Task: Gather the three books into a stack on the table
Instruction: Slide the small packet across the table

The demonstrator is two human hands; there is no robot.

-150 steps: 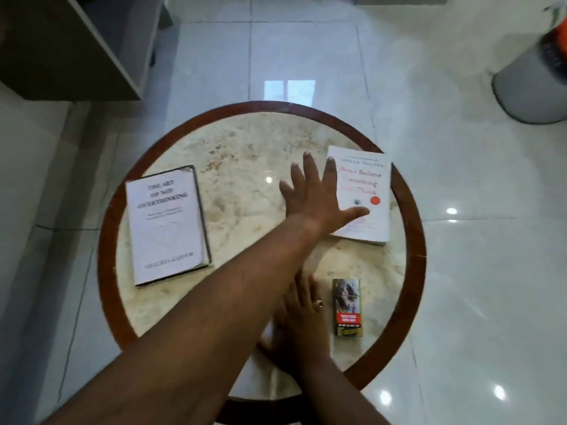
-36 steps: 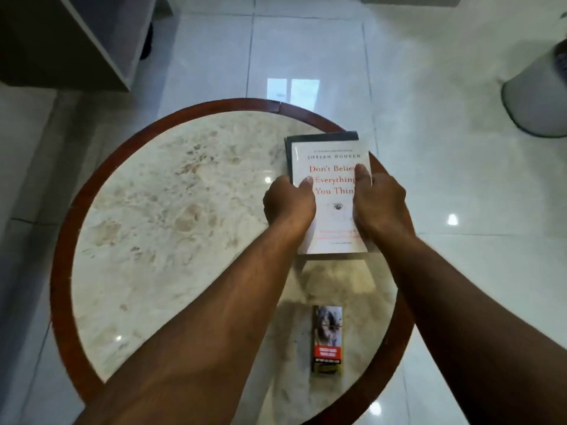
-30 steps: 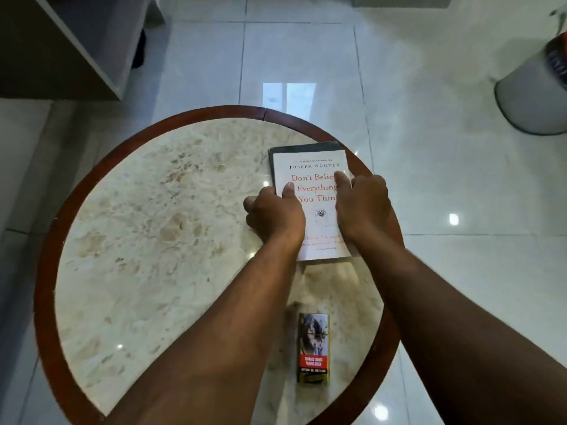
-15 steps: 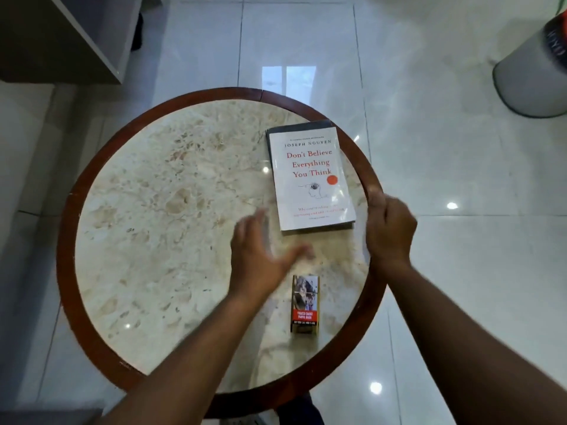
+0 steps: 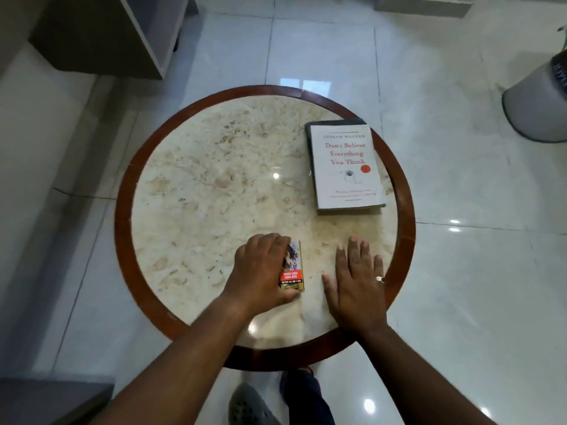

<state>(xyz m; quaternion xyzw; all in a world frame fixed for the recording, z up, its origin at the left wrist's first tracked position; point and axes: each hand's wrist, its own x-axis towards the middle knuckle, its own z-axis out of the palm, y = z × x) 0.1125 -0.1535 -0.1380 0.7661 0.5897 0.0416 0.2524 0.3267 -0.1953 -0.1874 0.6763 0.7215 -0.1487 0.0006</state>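
Two books lie stacked at the table's far right: a white book with red title letters [image 5: 346, 167] on top, and a dark-edged book [image 5: 334, 122] under it, showing only along the far and left sides. A small book with a picture and a red band on its cover [image 5: 293, 265] lies near the front edge. My left hand [image 5: 260, 268] is curled over its left side, fingers and thumb gripping it. My right hand [image 5: 357, 280] rests flat on the marble, fingers spread, to the right of the small book and apart from it.
The round marble table [image 5: 214, 194] has a brown wooden rim [image 5: 122, 210]. A grey cabinet [image 5: 122, 32] stands at the far left, and a grey round bin [image 5: 540, 99] on the glossy tiled floor at the far right. My foot in a grey shoe [image 5: 248, 406] shows below the table.
Both hands left the white book on top of the dark-edged one and drew back toward me. My left hand closed on the small book; my right hand settled flat on the table.
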